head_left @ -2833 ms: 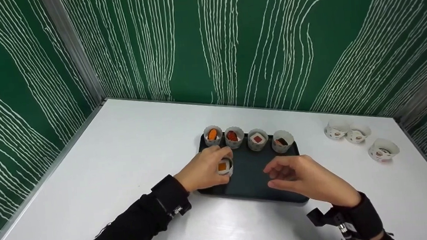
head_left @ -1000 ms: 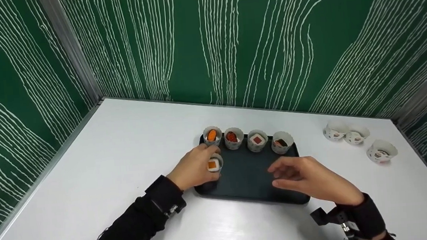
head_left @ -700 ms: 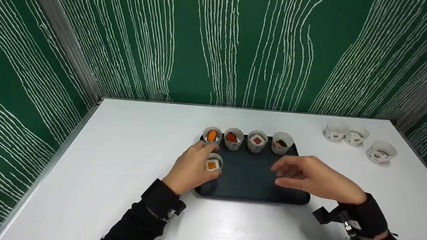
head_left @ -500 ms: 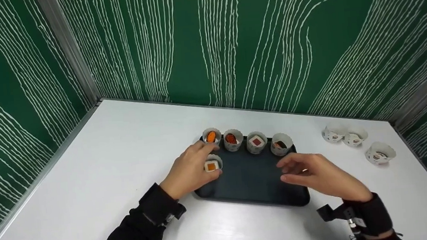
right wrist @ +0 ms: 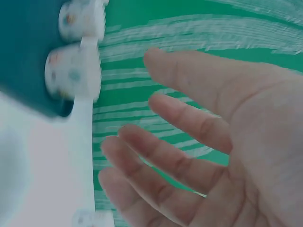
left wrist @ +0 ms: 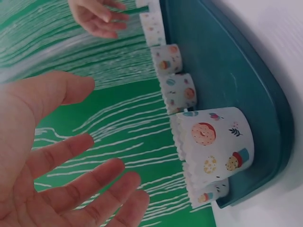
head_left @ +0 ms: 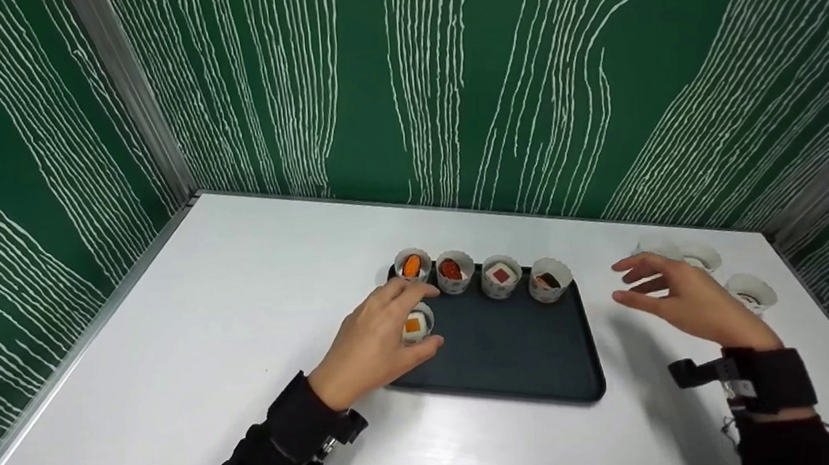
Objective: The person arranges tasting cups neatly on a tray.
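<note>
My left hand (head_left: pixel 371 338) hovers with fingers spread, holding nothing, over a paper baking cup (head_left: pixel 426 315) at the left end of a dark tray (head_left: pixel 510 350). Inside that cup lies a white piece with an orange square top (head_left: pixel 414 326). In the left wrist view the fingers stand apart from the donut-printed cup (left wrist: pixel 220 142). My right hand (head_left: pixel 689 301) is in the air right of the tray, fingers loosely bent and free of any object. It partly covers the cups on the table's right side.
Along the tray's far edge stand several filled cups, holding an orange piece (head_left: pixel 411 265), a red piece (head_left: pixel 451 270), a white piece with a red square (head_left: pixel 500 275) and a dark-and-orange piece (head_left: pixel 548 281). More cups, one a patterned cup (head_left: pixel 752 289), stand at right, before the green wall (head_left: pixel 370 119).
My left hand shifted the orange-square cup left on the tray, then let go and opened around it. My right hand moved right, off the tray towards the cups there.
</note>
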Motion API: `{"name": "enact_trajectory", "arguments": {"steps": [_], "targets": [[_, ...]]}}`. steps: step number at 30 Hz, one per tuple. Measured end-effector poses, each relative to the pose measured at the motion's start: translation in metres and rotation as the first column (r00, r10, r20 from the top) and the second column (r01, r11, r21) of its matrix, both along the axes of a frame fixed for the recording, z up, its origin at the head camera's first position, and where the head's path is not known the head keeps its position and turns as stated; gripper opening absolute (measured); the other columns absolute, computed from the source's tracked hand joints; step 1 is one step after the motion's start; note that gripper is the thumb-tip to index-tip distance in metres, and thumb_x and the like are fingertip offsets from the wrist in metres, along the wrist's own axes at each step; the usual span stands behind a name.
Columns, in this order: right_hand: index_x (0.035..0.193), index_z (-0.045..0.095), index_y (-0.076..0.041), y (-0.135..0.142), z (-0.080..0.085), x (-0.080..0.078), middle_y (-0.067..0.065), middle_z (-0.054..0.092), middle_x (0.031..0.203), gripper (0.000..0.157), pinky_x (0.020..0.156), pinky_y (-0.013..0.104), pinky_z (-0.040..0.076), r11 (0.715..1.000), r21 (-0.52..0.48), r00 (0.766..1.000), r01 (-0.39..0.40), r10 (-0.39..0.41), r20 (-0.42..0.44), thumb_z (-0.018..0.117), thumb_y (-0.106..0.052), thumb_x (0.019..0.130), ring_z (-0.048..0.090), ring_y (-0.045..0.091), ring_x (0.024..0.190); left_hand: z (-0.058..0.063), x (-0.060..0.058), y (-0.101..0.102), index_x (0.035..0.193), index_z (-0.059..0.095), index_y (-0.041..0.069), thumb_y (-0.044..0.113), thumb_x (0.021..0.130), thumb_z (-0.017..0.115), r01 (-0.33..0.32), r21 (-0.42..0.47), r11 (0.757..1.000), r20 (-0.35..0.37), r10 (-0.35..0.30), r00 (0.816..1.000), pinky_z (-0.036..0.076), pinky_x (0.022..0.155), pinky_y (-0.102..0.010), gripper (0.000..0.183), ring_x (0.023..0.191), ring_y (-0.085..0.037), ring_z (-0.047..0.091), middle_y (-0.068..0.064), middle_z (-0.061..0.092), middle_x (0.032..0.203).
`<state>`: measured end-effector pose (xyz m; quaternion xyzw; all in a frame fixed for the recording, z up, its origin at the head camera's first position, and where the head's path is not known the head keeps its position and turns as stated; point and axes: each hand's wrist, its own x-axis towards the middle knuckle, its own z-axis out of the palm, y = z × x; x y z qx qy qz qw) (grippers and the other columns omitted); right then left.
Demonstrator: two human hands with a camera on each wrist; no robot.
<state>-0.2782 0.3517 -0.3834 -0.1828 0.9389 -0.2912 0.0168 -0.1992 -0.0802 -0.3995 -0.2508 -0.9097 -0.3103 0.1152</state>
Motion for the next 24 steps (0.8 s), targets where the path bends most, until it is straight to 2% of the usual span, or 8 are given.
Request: {"name": "enact_trajectory", "arguments": {"steps": [2, 4, 9, 12, 15, 18, 22, 24], "targets": [[0.144, 0.061, -0.007, 0.007, 0.001, -0.009, 0.02, 0.07, 0.135, 0.051, 0.086, 0.018, 0.055, 0.999, 0.029, 1.0, 0.027, -0.027, 0.004, 0.074, -0.034, 0.103, 0.073, 0.031, 0.117, 0.001, 0.001, 0.0, 0.144, 0.063, 0.013, 0.03, 0.095, 0.083, 0.001, 0.004, 1.0, 0.008, -0.001, 1.0, 0.058, 0.084, -0.04, 0.055, 0.11, -0.024, 0.066, -0.009, 0.065, 0.133], [0.151, 0.053, -0.004, 0.015, 0.002, -0.019, 0.027, 0.066, 0.137, 0.06, 0.09, 0.029, 0.057, 0.997, 0.056, 0.998, 0.049, -0.051, 0.021, 0.072, -0.037, 0.104, 0.068, 0.045, 0.122, 0.002, 0.003, 0.0, 0.145, 0.063, 0.013, 0.029, 0.096, 0.083, 0.003, 0.011, 1.0, 0.026, -0.003, 1.0, 0.059, 0.086, -0.041, 0.056, 0.112, -0.025, 0.066, -0.009, 0.065, 0.135], [0.163, 0.029, 0.004, 0.033, 0.004, -0.046, 0.042, 0.052, 0.146, 0.085, 0.096, 0.061, 0.055, 0.985, 0.143, 0.987, 0.095, -0.112, 0.117, 0.065, -0.048, 0.106, 0.058, 0.058, 0.128, 0.007, 0.004, 0.001, 0.148, 0.059, 0.013, 0.028, 0.096, 0.082, 0.02, 0.031, 0.999, 0.055, -0.022, 0.998, 0.06, 0.096, -0.043, 0.059, 0.121, -0.025, 0.068, -0.009, 0.063, 0.14], [0.164, 0.021, 0.009, 0.04, 0.002, -0.063, 0.047, 0.043, 0.15, 0.093, 0.1, 0.07, 0.05, 0.976, 0.187, 0.979, 0.111, -0.139, 0.146, 0.064, -0.05, 0.106, 0.053, 0.063, 0.13, 0.009, 0.005, 0.001, 0.149, 0.058, 0.014, 0.029, 0.096, 0.082, 0.024, 0.024, 0.999, 0.044, -0.025, 0.999, 0.06, 0.096, -0.043, 0.06, 0.119, -0.024, 0.068, -0.009, 0.063, 0.139], [0.162, 0.021, 0.013, 0.046, -0.002, -0.077, 0.051, 0.038, 0.15, 0.093, 0.104, 0.075, 0.045, 0.967, 0.219, 0.978, 0.128, -0.16, 0.134, 0.065, -0.046, 0.106, 0.047, 0.066, 0.132, 0.011, 0.006, 0.002, 0.15, 0.058, 0.015, 0.03, 0.097, 0.082, 0.024, 0.017, 1.0, 0.034, -0.025, 0.999, 0.06, 0.095, -0.041, 0.06, 0.118, -0.021, 0.068, -0.008, 0.063, 0.138], [0.162, 0.02, 0.015, 0.049, -0.005, -0.087, 0.053, 0.032, 0.152, 0.093, 0.107, 0.08, 0.039, 0.956, 0.259, 0.974, 0.14, -0.18, 0.135, 0.066, -0.043, 0.105, 0.037, 0.072, 0.135, 0.012, 0.006, 0.002, 0.149, 0.058, 0.014, 0.029, 0.097, 0.082, 0.025, 0.018, 1.0, 0.023, -0.025, 0.999, 0.06, 0.095, -0.04, 0.06, 0.118, -0.021, 0.068, -0.008, 0.063, 0.139], [0.163, 0.013, 0.016, 0.051, -0.01, -0.097, 0.052, 0.024, 0.156, 0.099, 0.111, 0.084, 0.03, 0.943, 0.306, 0.962, 0.132, -0.196, 0.191, 0.065, -0.045, 0.104, 0.021, 0.078, 0.138, 0.01, 0.005, 0.003, 0.149, 0.059, 0.013, 0.028, 0.096, 0.083, 0.022, 0.022, 1.0, 0.031, -0.023, 0.999, 0.061, 0.096, -0.041, 0.06, 0.12, -0.022, 0.069, -0.008, 0.063, 0.14], [0.163, 0.011, 0.016, 0.051, -0.012, -0.101, 0.051, 0.025, 0.157, 0.102, 0.112, 0.084, 0.029, 0.939, 0.324, 0.959, 0.116, -0.19, 0.209, 0.065, -0.046, 0.103, 0.019, 0.079, 0.139, 0.009, 0.004, 0.003, 0.149, 0.059, 0.013, 0.028, 0.097, 0.082, 0.022, 0.017, 1.0, 0.04, -0.023, 0.999, 0.061, 0.096, -0.041, 0.059, 0.12, -0.022, 0.069, -0.008, 0.063, 0.141]]}}
